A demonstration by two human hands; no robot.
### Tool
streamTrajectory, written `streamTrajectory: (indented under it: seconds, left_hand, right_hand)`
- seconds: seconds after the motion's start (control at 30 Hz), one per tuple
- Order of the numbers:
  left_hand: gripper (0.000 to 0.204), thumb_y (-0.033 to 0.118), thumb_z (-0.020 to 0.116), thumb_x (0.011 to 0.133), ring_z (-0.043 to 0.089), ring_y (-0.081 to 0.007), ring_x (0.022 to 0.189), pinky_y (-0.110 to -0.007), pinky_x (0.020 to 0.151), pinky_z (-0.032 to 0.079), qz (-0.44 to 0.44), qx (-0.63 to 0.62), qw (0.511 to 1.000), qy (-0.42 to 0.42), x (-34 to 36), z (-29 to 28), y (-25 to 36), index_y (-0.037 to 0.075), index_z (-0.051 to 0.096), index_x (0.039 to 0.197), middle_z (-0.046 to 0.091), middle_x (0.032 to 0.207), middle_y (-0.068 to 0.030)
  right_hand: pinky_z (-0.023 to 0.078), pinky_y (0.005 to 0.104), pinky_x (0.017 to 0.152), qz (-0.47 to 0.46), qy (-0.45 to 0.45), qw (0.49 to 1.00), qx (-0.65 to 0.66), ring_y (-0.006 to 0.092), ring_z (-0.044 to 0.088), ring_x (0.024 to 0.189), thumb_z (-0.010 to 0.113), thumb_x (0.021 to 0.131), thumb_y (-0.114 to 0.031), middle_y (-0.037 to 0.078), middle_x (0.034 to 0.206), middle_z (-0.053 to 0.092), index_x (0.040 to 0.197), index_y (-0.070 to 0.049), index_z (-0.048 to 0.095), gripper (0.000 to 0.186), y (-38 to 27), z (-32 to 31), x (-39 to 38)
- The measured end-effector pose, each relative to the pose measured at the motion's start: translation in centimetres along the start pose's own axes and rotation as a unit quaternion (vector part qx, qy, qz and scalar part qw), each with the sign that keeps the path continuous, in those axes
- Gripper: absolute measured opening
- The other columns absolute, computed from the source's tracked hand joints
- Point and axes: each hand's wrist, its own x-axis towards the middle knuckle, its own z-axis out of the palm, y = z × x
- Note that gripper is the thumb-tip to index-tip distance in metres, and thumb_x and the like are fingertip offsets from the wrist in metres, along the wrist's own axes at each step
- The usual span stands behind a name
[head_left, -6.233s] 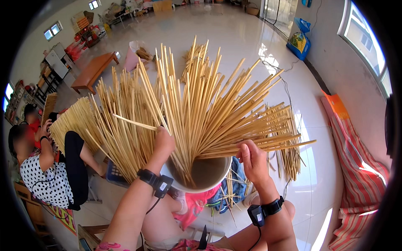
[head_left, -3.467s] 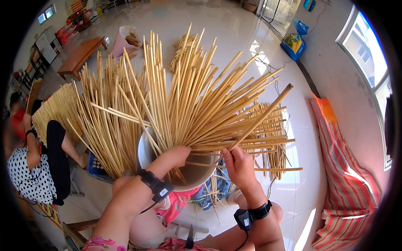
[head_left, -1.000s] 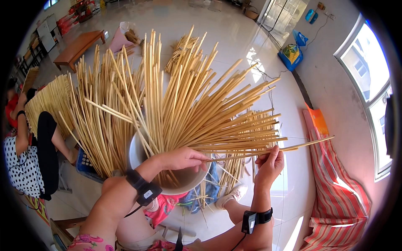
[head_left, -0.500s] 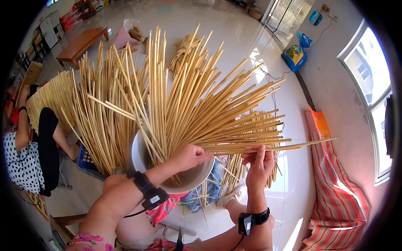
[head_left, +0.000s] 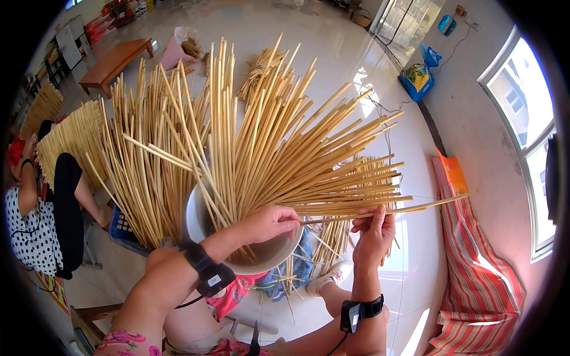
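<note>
A thin straw-coloured stick [head_left: 436, 203] is stretched between my two hands. My left hand [head_left: 274, 224] pinches its darker near end, close above the rim of a pale bucket [head_left: 284, 256]. Thumb and fingers of my right hand [head_left: 374, 228] close round the same stick farther along, its tapered tip pointing right. A wide fan of similar sticks [head_left: 267, 148] stands in the bucket, some leaning far to the right just beyond my fingers. The bucket's inside is mostly hidden by the sticks and my left hand.
Left of the bucket, more upright sticks [head_left: 139, 154] stand by a blue crate [head_left: 122, 228]. Another person [head_left: 35, 225] sits farther left with a mat of joined sticks [head_left: 71, 135]. Loose sticks lie beside the bucket. A striped cloth [head_left: 475, 267] hangs at the right wall.
The held stick's tip has shifted a little left. My right hand has moved slightly right and down along it. At the left, the other person's hand and stick mat have moved.
</note>
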Motion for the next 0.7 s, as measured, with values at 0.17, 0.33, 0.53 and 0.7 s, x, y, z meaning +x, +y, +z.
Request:
streamTrajectory:
  seconds: [0.17, 0.33, 0.53, 0.7]
  left_hand:
    - [0.02, 0.017, 0.06, 0.092, 0.049, -0.006, 0.06, -0.02, 0.059, 0.04, -0.098, 0.042, 0.992, 0.062, 0.4, -0.2, -0.9, -0.001, 0.065, 0.099, 0.066, 0.076, -0.0027]
    - [0.021, 0.009, 0.057, 0.089, 0.05, -0.0064, 0.063, -0.02, 0.061, 0.042, -0.041, -0.109, 0.992, -0.045, -0.6, -0.9, 1.2, -0.003, 0.064, 0.105, 0.068, 0.084, -0.0056]
    - [0.027, 0.008, 0.057, 0.084, 0.048, -0.0075, 0.062, -0.02, 0.063, 0.043, -0.059, -0.115, 0.989, -0.069, -0.5, -1.1, 0.5, -0.004, 0.063, 0.107, 0.068, 0.086, -0.0072]
    - [0.012, 0.014, 0.058, 0.084, 0.049, -0.0059, 0.061, -0.019, 0.059, 0.04, -0.111, -0.089, 0.99, 0.017, 0.1, -0.4, -0.9, 0.003, 0.064, 0.086, 0.065, 0.073, -0.0017]
  right_hand:
    - [0.048, 0.0217, 0.044, 0.009, -0.024, 1.0, 0.0, 0.0106, 0.057, 0.05, 0.044, 0.1, -0.024, 0.01, 0.075, 0.062, 0.087, -0.002, 0.051, 0.026, 0.1, 1.1, -0.8]
    - [0.048, 0.0216, 0.044, 0.002, -0.006, 1.0, -0.001, 0.0099, 0.055, 0.049, 0.043, 0.1, -0.025, 0.009, 0.073, 0.062, 0.085, -0.002, 0.052, 0.029, 0.1, -0.5, 0.7]
    - [0.047, 0.021, 0.044, -0.005, -0.003, 1.0, -0.004, 0.0093, 0.054, 0.049, 0.042, 0.101, -0.024, 0.008, 0.072, 0.061, 0.083, -0.002, 0.052, 0.03, -0.1, -0.1, 0.2]
    - [0.049, 0.0214, 0.046, -0.014, -0.025, 0.999, -0.013, 0.0101, 0.056, 0.05, 0.042, 0.101, -0.024, 0.009, 0.076, 0.061, 0.087, -0.001, 0.05, 0.028, 0.0, 1.2, -1.0]
